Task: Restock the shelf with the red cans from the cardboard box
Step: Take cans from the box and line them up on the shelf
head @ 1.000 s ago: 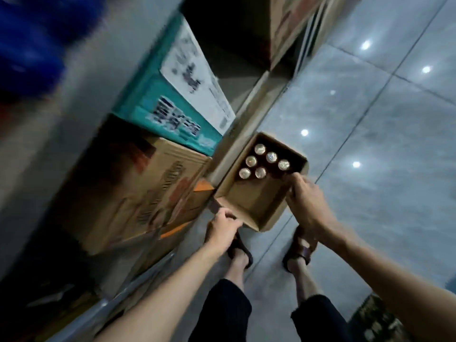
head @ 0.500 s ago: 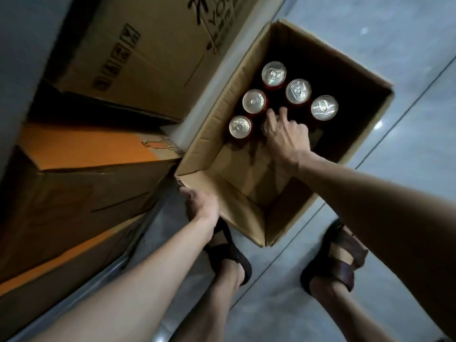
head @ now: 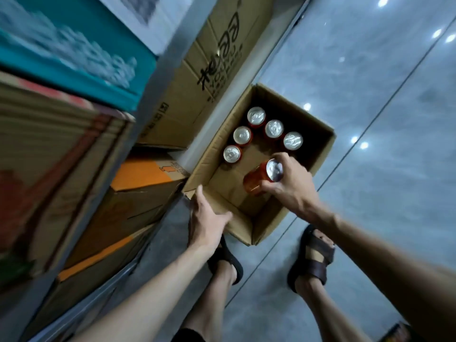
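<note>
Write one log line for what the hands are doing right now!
right hand: grips red can over cardboard box | left hand: on box rim | cans standing in box: five

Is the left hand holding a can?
No, the left hand only rests on the near edge of the box; the right hand holds the one lifted can.

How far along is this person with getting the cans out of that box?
Much of the cardboard box floor is already bare, which hints that some cans went out before, though the shelf spot for them is not in view. In hand: the right hand grips one red can, tilted above the box floor, while the left hand rests on the box's near wall. Left: five cans standing upright at the far end.
</note>
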{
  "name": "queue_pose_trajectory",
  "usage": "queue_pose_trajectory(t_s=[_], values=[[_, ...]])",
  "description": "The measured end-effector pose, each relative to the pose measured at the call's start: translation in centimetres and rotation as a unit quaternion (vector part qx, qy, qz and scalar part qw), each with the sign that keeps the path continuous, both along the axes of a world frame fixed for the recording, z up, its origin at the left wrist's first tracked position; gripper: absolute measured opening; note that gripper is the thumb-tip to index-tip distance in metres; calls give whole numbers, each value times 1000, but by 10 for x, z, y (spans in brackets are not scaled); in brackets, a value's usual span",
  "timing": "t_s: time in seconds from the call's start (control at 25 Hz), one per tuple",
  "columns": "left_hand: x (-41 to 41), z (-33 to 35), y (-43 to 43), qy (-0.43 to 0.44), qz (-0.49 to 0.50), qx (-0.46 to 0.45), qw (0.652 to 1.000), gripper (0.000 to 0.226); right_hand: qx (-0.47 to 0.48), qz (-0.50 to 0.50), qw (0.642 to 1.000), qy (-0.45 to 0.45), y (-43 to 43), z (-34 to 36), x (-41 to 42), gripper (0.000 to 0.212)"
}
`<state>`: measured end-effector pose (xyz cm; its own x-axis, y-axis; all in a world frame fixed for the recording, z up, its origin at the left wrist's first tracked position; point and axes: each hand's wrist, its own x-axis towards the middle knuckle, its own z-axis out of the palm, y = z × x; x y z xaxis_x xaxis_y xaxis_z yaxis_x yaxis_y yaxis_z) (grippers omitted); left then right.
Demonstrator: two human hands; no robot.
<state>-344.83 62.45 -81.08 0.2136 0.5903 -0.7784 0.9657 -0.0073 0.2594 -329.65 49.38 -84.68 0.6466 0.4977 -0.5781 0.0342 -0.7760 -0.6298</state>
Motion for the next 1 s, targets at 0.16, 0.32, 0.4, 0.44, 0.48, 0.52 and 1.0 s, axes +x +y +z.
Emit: queue_pose_trajectory(t_s=[0.16,0.32,0.4,0.44,0.48,0.52,1.0], values=[[31,133,-23,-177,-130,21,975,99,175,-114,965,159,-15,156,9,64],[53,293,-19,-277,-138,132,942,82,267,-93,940,190,-12,339,28,54],[56,371,-12,-318,-128,144,928,76,283,-86,939,175,-5,422,36,54],[55,405,-9,-337,-120,143,923,74,286,-77,940,170,-2,457,38,58],[50,444,-5,-354,-114,144,917,74,293,-64,939,167,3,496,38,61],[44,481,-1,-365,-113,141,913,74,300,-44,939,160,8,532,37,61],[-49,681,66,-385,-40,8,922,68,245,283,926,40,98,736,-14,73]])
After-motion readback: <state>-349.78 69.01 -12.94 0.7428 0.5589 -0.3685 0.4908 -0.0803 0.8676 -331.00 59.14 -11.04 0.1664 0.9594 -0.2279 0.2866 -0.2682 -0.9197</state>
